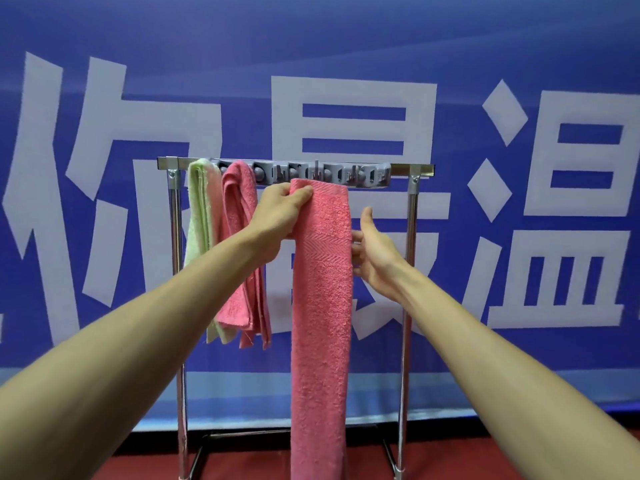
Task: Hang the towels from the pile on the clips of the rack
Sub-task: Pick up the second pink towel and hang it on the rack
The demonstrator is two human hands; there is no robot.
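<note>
Banner (pixel 485 46) reads, seemingly, "你最温".

Long pink towel (pixel 320 306) hangs just below grey clips (pixel 311 173); green towel (pixel 199 216), folded pink towel (pixel 239 237) clipped at left.

**Blue banner fills the back wall**

And straight ahead it's all banner (pixel 485 46), deep blue, edge to edge, with huge white characters (pixel 353 95) running across it. Down low it fades into a pale blue band (pixel 485 386). Under that sits a dark strip (pixel 450 433), then a red floor (pixel 259 462). The light is even and soft.
</note>
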